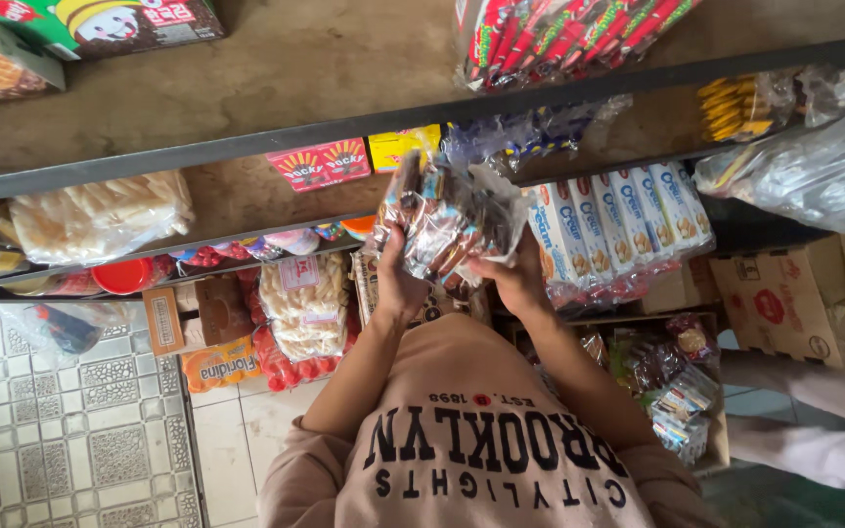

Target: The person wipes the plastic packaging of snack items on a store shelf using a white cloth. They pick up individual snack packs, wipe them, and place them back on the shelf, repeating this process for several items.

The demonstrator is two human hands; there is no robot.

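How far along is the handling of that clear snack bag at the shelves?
Done: shelves already carry stock, such as the biscuit packs and a bag of crackers. In hand: left hand and right hand both grip the clear snack bag, raised in front of the shelves. Left: the bag rests on no shelf yet; where it belongs cannot be told.

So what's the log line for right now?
left hand: holds clear crinkly plastic snack bundle | right hand: holds same bundle | bundle: raised before shelf rail
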